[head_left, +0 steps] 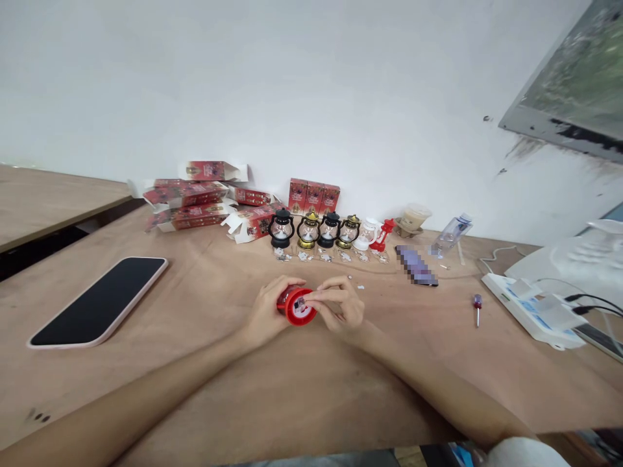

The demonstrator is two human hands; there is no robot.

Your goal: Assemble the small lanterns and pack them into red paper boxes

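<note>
My left hand (269, 306) is closed around a red lantern (300, 318), which lies tipped so that its round underside faces me. Inside the red rim a white base with a small dark and silvery part shows. My right hand (343, 303) pinches with thumb and forefinger at that base; what sits between the fingertips is too small to make out. Beyond the hands stands a row of small lanterns: black (281, 230), gold (308, 231), white (366, 235) and red (382, 236). Small metal and white pieces (326, 255) lie in front of them.
Red boxes (195, 194) are piled at the back left, and red cartons (314, 196) stand by the wall. A phone (100, 303) lies left, another phone (416, 266) right. A screwdriver (477, 308), a power strip (530, 311), a bottle (453, 235) and a cup (413, 219) are at right.
</note>
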